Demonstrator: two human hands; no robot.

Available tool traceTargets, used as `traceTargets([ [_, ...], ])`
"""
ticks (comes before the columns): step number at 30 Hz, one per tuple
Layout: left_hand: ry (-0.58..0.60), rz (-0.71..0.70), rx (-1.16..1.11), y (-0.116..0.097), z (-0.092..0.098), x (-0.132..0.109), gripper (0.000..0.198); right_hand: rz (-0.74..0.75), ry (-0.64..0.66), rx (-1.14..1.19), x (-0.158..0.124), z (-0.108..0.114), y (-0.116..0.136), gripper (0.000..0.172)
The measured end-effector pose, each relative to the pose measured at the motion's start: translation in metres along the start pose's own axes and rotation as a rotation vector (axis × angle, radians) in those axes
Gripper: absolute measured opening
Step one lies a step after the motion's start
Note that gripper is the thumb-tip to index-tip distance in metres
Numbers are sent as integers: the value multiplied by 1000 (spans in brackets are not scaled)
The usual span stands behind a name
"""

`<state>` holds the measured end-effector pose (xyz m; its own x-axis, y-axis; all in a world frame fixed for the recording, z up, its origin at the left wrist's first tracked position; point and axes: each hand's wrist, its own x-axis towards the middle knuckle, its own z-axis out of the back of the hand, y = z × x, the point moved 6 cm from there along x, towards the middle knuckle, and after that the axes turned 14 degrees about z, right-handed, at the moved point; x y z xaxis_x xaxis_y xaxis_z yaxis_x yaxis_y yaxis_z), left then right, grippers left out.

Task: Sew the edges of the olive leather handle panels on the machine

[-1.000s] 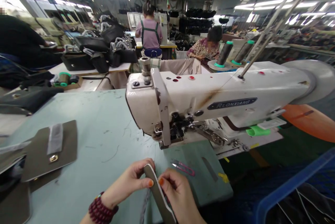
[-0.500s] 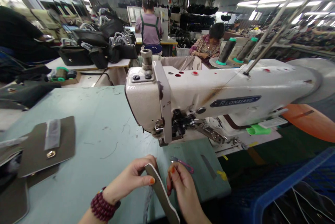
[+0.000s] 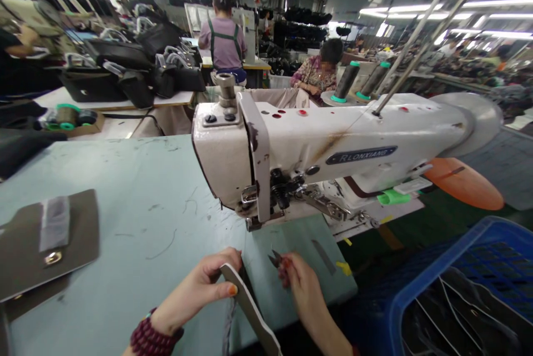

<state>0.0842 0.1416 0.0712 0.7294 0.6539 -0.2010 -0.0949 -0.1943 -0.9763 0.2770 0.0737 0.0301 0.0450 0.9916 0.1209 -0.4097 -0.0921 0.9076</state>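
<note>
My left hand (image 3: pixel 216 278) grips the upper end of a dark grey bag panel (image 3: pixel 254 311) with a pale edge, thumb on its near face. The panel stands on its edge, tilted, and its lower end runs out of view. My right hand (image 3: pixel 297 275) is closed around small thread snips (image 3: pixel 275 259), whose dark blades stick out to the left, apart from the panel. Just beyond both hands stands a white sewing machine (image 3: pixel 300 139). A finished-looking grey flap piece (image 3: pixel 79 228) with a wrapped strip and a metal clasp lies on the left of the table.
A blue plastic basket (image 3: pixel 400 300) holding dark panels stands at the lower right. Thread scraps lie on the green tabletop (image 3: pixel 145 189). Black bags (image 3: pixel 104 78) are piled on a table behind. Two people sit farther back, and another person's arm shows at far left.
My right hand has picked up the snips from the table and now points their blades leftward. My left hand still holds the panel. The view has turned slightly to the right.
</note>
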Motion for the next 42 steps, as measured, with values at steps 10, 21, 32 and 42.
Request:
traceTargets([
  [10, 31, 2, -67, 9, -9, 2, 30, -196, 167, 905, -38, -51, 30, 49],
  [21, 9, -6, -90, 15, -18, 13, 30, -110, 98, 775, -33, -42, 27, 46],
  [32, -25, -9, -138, 17, -20, 21, 30, -99, 29, 705, -24, -37, 28, 44],
  [42, -45, 47, -42, 12, -22, 16, 33, -162, -212, 268, -9, 6, -7, 37],
])
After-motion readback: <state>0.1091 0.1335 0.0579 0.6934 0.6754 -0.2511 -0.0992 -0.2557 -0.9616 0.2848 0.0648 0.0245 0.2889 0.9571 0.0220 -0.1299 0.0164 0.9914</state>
